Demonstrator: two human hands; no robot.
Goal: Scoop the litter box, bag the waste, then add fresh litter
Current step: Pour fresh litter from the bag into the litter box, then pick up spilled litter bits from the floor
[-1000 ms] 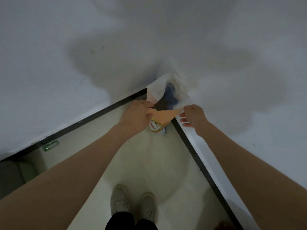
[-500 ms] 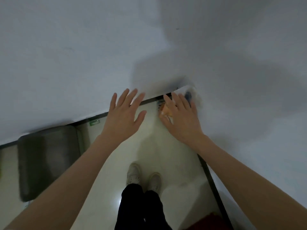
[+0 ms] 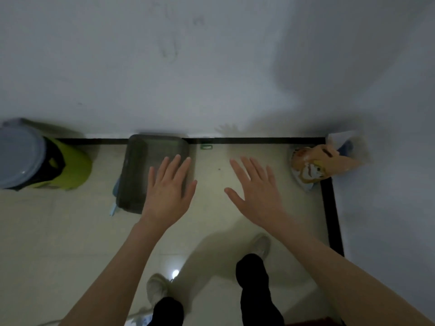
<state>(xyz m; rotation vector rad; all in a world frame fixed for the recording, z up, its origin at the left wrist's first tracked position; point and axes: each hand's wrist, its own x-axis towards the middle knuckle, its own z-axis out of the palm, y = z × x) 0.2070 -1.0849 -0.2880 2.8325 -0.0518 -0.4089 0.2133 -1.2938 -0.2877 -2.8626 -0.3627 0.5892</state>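
A white wall is filling the upper half of the view, meeting a pale tiled floor along a black baseboard. A dark grey litter box is sitting on the floor against that wall, and a bin lined with a yellow-green bag is standing well to its left. An orange printed litter bag is leaning in the right corner. The left hand is hovering over the litter box's right side, fingers spread and gripping nothing; the right hand is hanging over bare floor between box and bag, likewise splayed and empty. A small light-blue handle, too blurred to identify, is poking out beside the box's left edge.
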